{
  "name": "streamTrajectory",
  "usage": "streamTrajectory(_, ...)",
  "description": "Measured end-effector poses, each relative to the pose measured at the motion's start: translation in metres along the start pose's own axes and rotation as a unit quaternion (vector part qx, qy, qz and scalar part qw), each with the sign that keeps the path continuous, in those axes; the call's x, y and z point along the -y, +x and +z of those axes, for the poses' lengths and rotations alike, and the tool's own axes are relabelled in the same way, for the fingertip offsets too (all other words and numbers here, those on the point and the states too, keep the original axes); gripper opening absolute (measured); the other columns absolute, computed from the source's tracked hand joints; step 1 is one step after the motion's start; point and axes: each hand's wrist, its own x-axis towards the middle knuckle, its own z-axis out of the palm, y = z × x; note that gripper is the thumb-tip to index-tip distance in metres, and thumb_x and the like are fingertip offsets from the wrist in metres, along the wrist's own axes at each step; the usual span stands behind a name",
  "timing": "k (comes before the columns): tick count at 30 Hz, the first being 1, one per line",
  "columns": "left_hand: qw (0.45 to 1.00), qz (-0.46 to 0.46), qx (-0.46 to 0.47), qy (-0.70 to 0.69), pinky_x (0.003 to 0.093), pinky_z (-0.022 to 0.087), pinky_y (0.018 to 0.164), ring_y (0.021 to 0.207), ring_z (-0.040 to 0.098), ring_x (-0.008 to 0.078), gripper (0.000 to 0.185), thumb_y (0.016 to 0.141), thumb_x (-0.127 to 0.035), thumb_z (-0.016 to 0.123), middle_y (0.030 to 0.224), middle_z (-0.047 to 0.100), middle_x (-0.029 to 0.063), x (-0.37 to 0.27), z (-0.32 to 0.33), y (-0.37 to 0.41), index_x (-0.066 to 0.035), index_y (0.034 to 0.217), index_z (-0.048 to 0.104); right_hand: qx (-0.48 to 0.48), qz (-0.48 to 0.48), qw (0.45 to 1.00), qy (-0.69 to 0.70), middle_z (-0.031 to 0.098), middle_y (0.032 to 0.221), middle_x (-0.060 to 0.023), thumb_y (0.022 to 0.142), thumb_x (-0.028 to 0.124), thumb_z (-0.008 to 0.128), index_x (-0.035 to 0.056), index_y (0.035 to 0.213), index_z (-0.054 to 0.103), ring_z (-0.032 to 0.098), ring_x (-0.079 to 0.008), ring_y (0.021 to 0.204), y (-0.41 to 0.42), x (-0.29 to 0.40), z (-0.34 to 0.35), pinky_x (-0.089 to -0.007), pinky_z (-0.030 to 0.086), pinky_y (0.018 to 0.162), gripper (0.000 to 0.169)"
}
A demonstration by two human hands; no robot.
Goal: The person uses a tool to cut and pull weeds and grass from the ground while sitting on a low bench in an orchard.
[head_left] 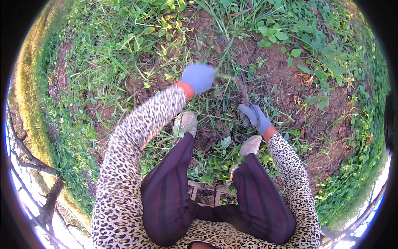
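My left hand (199, 78), in a blue-grey glove with a red cuff, is raised over the weedy ground, blurred by motion. A blurred green plant piece (225, 75) shows at its fingers; whether they grip it I cannot tell. My right hand (254, 115), gloved too, is closed around the lower end of a long, narrow tool (244, 90), whose handle lies in the fist. The tool points up and away among grass, and its far end is hard to make out. Grass and small broad-leaved weeds (273, 33) grow from the reddish-brown soil (281, 67) around both hands.
My left shoe (186, 122) and right shoe (250, 145) stand in the weeds between the arms. A slatted frame (194, 189), perhaps a low seat, shows beneath me. Thick green plants (90, 62) cover the left side. Bare branches (53, 196) are at the lower left edge.
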Motion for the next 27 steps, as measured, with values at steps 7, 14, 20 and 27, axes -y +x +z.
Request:
streamTrajectory(7,0.988,-0.136,-0.070,-0.013,0.0477,0.050,0.063,0.074,0.064,0.0350,0.023,0.088,-0.029,0.052,0.079,0.064,0.0142,0.087,0.113,-0.133,-0.007,0.089,0.059,-0.017,-0.040,0.998,0.044,0.053,0.066,-0.0016,0.091,0.039,0.059,0.0016,0.095,0.057,0.052,-0.0115,0.047,-0.001,-0.010,0.011,-0.0260,0.043,0.042,0.037)
streamTrajectory(14,0.946,-0.084,0.313,0.036,0.0458,0.051,0.081,0.091,0.065,0.0338,0.038,0.089,-0.039,0.050,0.095,0.066,0.0163,0.112,0.110,-0.220,-0.008,0.107,0.063,-0.020,-0.037,0.995,0.093,0.054,0.066,-0.0013,0.092,0.038,0.058,0.0029,0.095,0.058,0.052,-0.0118,0.048,-0.002,-0.028,0.012,-0.0259,0.046,0.043,0.035)
streamTrajectory(20,0.979,-0.018,-0.204,-0.005,0.0378,0.055,0.073,0.087,0.066,0.0275,0.034,0.090,-0.035,0.054,0.115,0.061,0.0082,0.074,-0.005,-0.125,-0.010,0.112,0.059,-0.024,-0.044,0.995,0.081,0.056,0.066,-0.0014,0.092,0.036,0.059,0.0036,0.093,0.058,0.053,-0.0116,0.047,-0.002,-0.031,0.006,-0.0256,0.045,0.043,0.033)
streamTrajectory(27,0.953,0.004,-0.302,0.007,0.0400,0.054,0.079,0.096,0.065,0.0288,0.041,0.094,-0.031,0.046,0.135,0.049,0.0088,0.093,-0.042,0.004,-0.010,0.129,0.048,-0.007,-0.038,0.997,0.070,0.056,0.065,-0.0015,0.092,0.036,0.059,0.0031,0.093,0.058,0.054,-0.0117,0.047,-0.005,-0.027,0.004,-0.0250,0.044,0.042,0.033)
